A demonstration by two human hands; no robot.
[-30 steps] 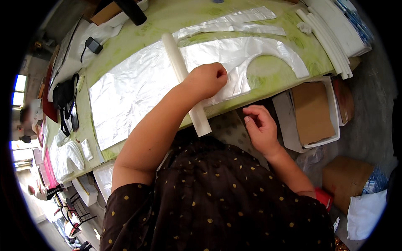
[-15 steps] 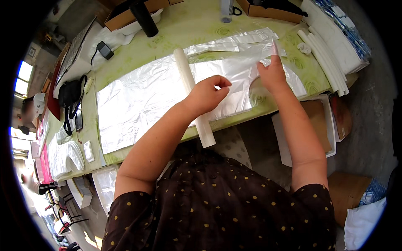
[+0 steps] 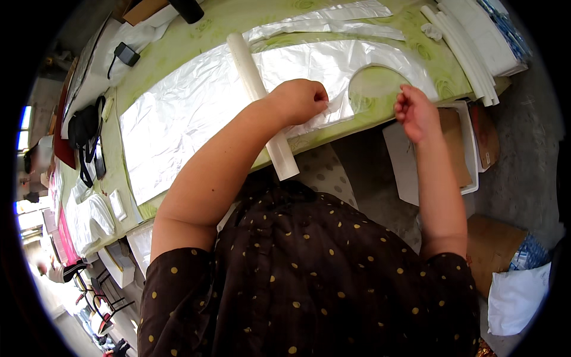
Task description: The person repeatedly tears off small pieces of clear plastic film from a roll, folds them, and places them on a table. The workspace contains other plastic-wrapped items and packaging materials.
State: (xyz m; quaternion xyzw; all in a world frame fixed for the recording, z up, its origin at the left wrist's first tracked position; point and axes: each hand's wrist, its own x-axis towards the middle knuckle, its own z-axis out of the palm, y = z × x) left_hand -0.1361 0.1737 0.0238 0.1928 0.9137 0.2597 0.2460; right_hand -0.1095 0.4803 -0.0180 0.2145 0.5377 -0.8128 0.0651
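Observation:
A thin white plastic sheet (image 3: 172, 119) lies spread on the table, with a rounded cutout near its right end showing the green cloth. Across it rests a long pale tube (image 3: 250, 68), its near end sticking out past the table edge. My left hand (image 3: 297, 101) is over the tube and sheet, fingers closed together at the tips; what they pinch, if anything, is hidden. My right hand (image 3: 418, 114) is raised by the table's front edge, right of the cutout, its fingers curled in; anything between them is too small to make out.
Strips of plastic film (image 3: 333, 27) lie behind the sheet on the green tablecloth (image 3: 223, 24). White rolls (image 3: 461, 56) lie at the right edge. A black bag (image 3: 84, 128) and a black device (image 3: 126, 53) are on the left. A white bin (image 3: 404, 160) stands below the right edge.
My right hand has drawn back toward me from above the film, its extended index finger now curled. The rounded cutout is more fully visible. My left hand has stayed near the tube; the view has shifted.

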